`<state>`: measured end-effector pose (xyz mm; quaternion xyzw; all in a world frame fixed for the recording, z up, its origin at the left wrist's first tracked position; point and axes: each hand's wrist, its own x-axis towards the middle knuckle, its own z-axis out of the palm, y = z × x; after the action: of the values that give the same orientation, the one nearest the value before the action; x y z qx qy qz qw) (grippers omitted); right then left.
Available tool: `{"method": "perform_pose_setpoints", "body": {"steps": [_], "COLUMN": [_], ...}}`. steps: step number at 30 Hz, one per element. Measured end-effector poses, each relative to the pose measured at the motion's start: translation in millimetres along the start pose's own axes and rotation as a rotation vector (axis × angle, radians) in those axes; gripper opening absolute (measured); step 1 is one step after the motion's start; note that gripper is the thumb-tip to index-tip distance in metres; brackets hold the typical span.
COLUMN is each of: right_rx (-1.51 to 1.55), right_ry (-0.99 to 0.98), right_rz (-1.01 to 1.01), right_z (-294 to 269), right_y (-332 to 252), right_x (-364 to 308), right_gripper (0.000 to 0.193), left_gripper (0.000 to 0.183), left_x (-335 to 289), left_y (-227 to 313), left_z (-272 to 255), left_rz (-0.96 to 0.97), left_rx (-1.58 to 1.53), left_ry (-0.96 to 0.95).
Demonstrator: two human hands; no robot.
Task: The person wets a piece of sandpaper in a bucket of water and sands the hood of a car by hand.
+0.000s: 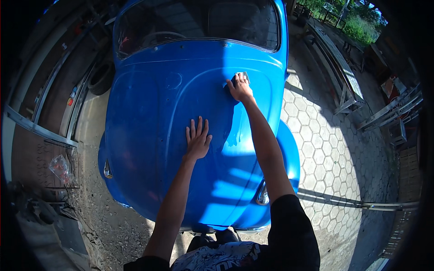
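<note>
A blue car with a rounded hood (pixel 135 108) fills the middle of the view. My left hand (pixel 197 141) lies flat on the middle of the hood, fingers stretched and holding nothing. Farther up and to the right, my right hand (pixel 240 90) presses a small grey-white flat pad (pixel 246 76) against the hood below the windshield (pixel 199 22). My fingers cover most of the pad, so I cannot tell its exact kind. A wet-looking patch with drip edges (pixel 233 135) runs down the paint below that hand.
A tyre (pixel 101 77) stands left of the car, near metal frames and a clear plastic bag (pixel 61 168). A long bench (pixel 337 67) is at the right on hexagonal paving (pixel 316 135). A metal bar (pixel 361 204) crosses low at the right.
</note>
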<state>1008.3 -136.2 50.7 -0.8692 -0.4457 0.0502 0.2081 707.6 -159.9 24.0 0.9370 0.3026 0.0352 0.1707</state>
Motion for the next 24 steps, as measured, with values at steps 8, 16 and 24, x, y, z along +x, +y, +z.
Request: {"method": "perform_pose_setpoints", "body": {"steps": [8,16,24], "right_rx": [0.128,0.255,0.141], "right_ry": [0.104,0.084,0.318], "right_rz": [-0.125,-0.165,-0.101], "right_z": [4.1,28.2,36.7], "right_y": [-6.1,-47.3,-47.6], "right_x": [-49.7,-292.2,-238.5], "right_gripper": [0.077,0.068,0.065], "left_gripper": [0.062,0.065,0.065], "left_x": [1.8,10.7,2.9], "left_y": [-6.6,-19.0,-9.6], "left_z": [-2.3,-5.2,1.3], "left_rz": [0.01,-0.01,-0.029], "left_rx": [0.004,0.037,0.033], "left_ry": [0.001,-0.01,-0.036]}}
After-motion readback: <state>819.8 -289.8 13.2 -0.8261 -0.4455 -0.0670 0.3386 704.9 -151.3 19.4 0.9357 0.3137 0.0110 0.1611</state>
